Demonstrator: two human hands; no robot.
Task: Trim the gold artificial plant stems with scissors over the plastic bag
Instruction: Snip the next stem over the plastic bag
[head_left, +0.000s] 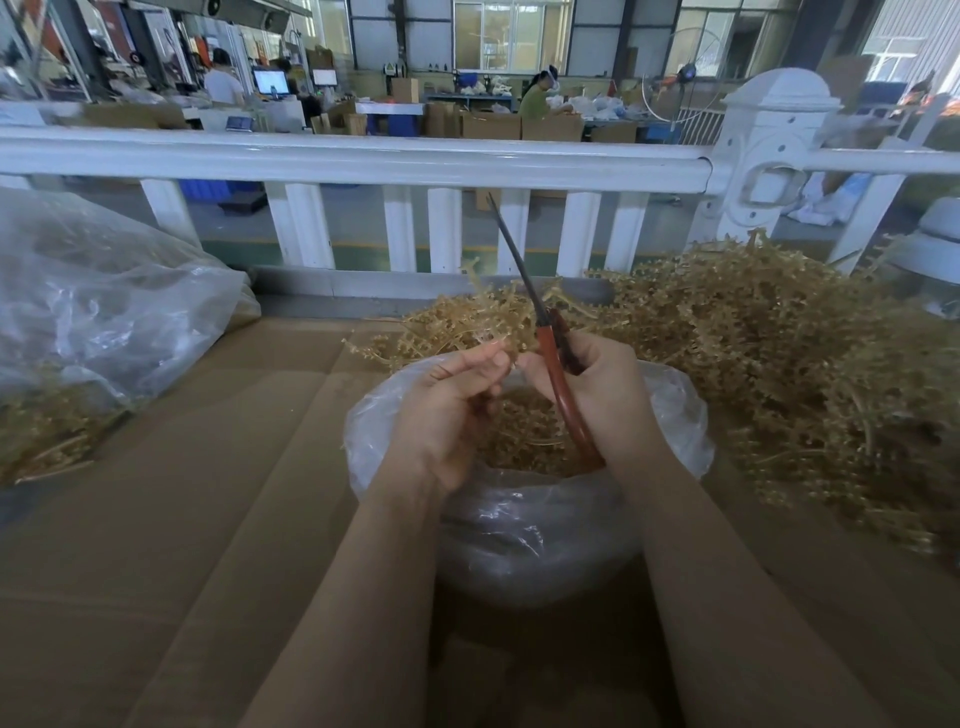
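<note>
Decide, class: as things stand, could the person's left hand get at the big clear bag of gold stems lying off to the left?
Probably yes. Only bare cardboard lies between the left hand and the clear bag, but that hand is holding a gold sprig and would have to release it first.

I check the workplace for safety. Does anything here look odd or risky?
The scissors in the right hand point up and away with blades closed, not at the stem in the left hand. Otherwise nothing stands out.
</note>
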